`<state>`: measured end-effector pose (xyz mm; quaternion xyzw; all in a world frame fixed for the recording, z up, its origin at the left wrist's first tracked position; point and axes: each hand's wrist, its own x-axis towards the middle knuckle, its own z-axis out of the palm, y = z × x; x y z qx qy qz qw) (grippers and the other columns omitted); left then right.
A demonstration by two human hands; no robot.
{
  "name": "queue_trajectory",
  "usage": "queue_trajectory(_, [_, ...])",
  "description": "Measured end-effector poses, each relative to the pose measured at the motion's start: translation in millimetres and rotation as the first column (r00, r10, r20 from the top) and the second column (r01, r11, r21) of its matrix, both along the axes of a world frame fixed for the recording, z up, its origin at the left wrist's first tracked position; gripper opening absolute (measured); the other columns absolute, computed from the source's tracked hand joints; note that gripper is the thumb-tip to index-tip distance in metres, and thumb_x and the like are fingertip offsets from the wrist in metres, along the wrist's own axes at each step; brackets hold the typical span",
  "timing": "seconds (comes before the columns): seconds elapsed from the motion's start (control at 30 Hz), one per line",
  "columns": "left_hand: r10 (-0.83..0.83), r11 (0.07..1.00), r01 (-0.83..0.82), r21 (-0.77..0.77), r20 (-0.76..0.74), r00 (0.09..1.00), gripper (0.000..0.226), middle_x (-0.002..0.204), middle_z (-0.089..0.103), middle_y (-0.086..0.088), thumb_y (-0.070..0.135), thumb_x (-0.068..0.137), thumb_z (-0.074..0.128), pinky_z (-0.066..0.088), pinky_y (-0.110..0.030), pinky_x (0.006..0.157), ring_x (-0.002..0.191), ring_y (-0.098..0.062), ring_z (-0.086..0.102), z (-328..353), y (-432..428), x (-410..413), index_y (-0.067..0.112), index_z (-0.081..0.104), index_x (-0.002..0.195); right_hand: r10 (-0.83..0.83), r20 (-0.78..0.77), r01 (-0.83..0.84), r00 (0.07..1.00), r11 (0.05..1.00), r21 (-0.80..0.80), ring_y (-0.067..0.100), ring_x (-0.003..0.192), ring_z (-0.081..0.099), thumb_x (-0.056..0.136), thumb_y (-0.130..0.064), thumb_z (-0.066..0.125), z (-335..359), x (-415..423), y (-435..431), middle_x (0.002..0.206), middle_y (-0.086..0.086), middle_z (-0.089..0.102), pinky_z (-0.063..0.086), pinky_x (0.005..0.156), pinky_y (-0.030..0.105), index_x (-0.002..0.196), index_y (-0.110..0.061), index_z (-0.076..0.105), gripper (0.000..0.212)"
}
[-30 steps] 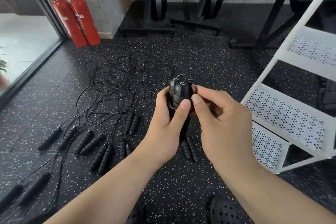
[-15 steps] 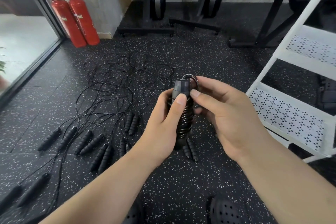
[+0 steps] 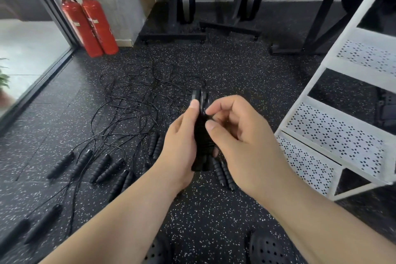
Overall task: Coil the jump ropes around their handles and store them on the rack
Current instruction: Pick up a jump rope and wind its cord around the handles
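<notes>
the coiled jump rope (image 3: pixel 201 135) is sitting in mid-air at the centre of the view, between both hands and above the speckled floor (image 3: pixel 246 75). its long axis is running almost straight from 12 o'clock to 6 o'clock: the cord-wrapped handles are standing upright, their top ends pointing to 12 o'clock, away from the person, and their butt ends pointing down to 6 o'clock.

the left hand (image 3: pixel 180 148) is wrapping its fingers round the bundle from the 9 o'clock side, the thumb lying up along the handles. the right hand (image 3: pixel 244 141) is meeting it from 3 o'clock, index fingertip and thumb pinching narrowly at the upper part of the bundle, the other fingers curling in; motion blur is hiding what exactly they are nipping.

the white rack (image 3: pixel 334 130) with perforated shelves is standing at 3 o'clock, well apart from the bundle. loose jump ropes (image 3: pixel 132 100) are lying tangled on the floor from 9 to 11 o'clock, their handles spreading towards 8 o'clock, and one pair of handles (image 3: pixel 225 174) is lying at 6 o'clock, just below the hands.

two red fire extinguishers (image 3: pixel 90 25) are leaning at 10 o'clock; their small labels are too blurred to read. no other writing is showing legibly.
</notes>
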<state>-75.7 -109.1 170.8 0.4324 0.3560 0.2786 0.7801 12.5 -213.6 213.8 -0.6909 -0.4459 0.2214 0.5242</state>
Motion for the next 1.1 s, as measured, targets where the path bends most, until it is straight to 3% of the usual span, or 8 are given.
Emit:
queue_trajectory(0.1, [0.002,0.991,0.005,0.130,-0.052,0.999,0.053,0.106,0.074,-0.027,0.064,0.100,0.061,0.059,-0.052,0.081,0.092,-0.040,0.072,0.4,-0.9,1.8,0.014,0.077,0.109,-0.063,-0.389,0.081,0.919,0.996,0.030,0.014,0.062,0.051,0.102,-0.006,0.066,1.3,10.2,-0.6,0.078,-0.001,0.060,0.046,0.058,0.031,0.106,-0.024,0.067,0.018])
queue_trajectory(0.23, [-0.133,0.980,0.132,0.147,-0.007,0.991,0.061,0.096,0.069,-0.025,0.062,0.095,0.062,0.054,-0.042,0.065,0.078,-0.031,0.062,0.1,-8.7,5.0,0.006,0.071,0.117,-0.047,-0.852,0.122,0.521,0.992,0.020,0.011,0.053,0.041,0.097,0.006,0.063,-4.9,45.9,7.0,0.072,0.001,0.051,0.039,0.044,0.023,0.093,-0.016,0.061,0.022])
queue_trajectory(0.5, [-0.233,0.963,0.239,0.122,-0.067,0.970,0.036,0.129,0.076,0.001,0.042,0.113,0.042,0.052,-0.047,0.109,0.126,-0.019,0.068,-7.8,-14.3,17.1,0.034,0.070,0.135,-0.355,-0.522,0.324,0.776,0.934,-0.154,0.014,0.089,0.069,0.106,-0.017,0.064,-34.8,51.7,10.6,0.093,-0.010,0.077,0.056,0.082,0.035,0.103,-0.031,0.080,0.021])
queue_trajectory(0.6, [-0.189,0.948,0.221,0.230,-0.153,0.970,0.028,0.123,0.075,0.016,0.035,0.110,0.056,0.056,-0.021,0.090,0.117,-0.003,0.069,-12.3,-16.1,24.9,0.043,0.062,0.137,-0.421,-0.411,0.375,0.809,0.907,-0.191,-0.006,0.099,0.068,0.110,-0.035,0.054,-32.4,49.7,7.0,0.109,-0.019,0.075,0.055,0.094,0.028,0.117,-0.037,0.076,0.023])
queue_trajectory(0.7, [-0.098,0.892,0.175,0.417,-0.199,0.975,0.040,0.123,0.071,0.015,0.036,0.105,0.066,0.056,-0.023,0.093,0.113,0.000,0.068,-12.6,-21.1,34.0,0.047,0.054,0.142,-0.332,-0.458,0.296,0.825,0.943,-0.151,-0.015,0.093,0.066,0.109,-0.044,0.056,-31.1,43.8,4.7,0.115,-0.020,0.072,0.051,0.081,0.014,0.128,-0.037,0.067,0.023])
queue_trajectory(0.87, [-0.187,0.903,0.237,0.359,-0.170,0.968,0.040,0.128,0.070,0.021,0.042,0.111,0.053,0.050,-0.025,0.106,0.119,0.006,0.064,-10.8,-41.5,52.7,0.055,0.049,0.148,-0.408,-0.588,0.448,0.699,0.890,-0.085,0.010,0.106,0.075,0.108,-0.042,0.060,-33.8,51.9,0.3,0.112,-0.009,0.079,0.060,0.099,0.043,0.123,-0.035,0.072,0.020])
queue_trajectory(0.97, [-0.175,0.887,0.255,0.384,-0.232,0.957,0.034,0.122,0.071,0.020,0.047,0.112,0.045,0.048,-0.007,0.086,0.108,0.011,0.065,-10.4,-53.6,62.3,0.046,0.050,0.145,-0.492,-0.459,0.527,0.740,0.848,-0.060,0.014,0.103,0.074,0.109,-0.053,0.050,-36.6,66.7,-5.2,0.106,-0.007,0.079,0.059,0.100,0.049,0.120,-0.030,0.071,0.033])
queue_trajectory(1.1, [-0.154,0.878,0.275,0.392,-0.312,0.937,0.037,0.106,0.076,0.004,0.049,0.113,0.041,0.055,-0.040,0.099,0.108,-0.020,0.069,0.5,-71.3,72.0,0.025,0.069,0.110,-0.545,-0.053,0.547,0.836,0.836,0.033,0.004,0.100,0.066,0.113,-0.052,0.036,-38.8,82.7,-14.5,0.105,-0.012,0.071,0.053,0.094,0.036,0.123,-0.025,0.066,0.042])
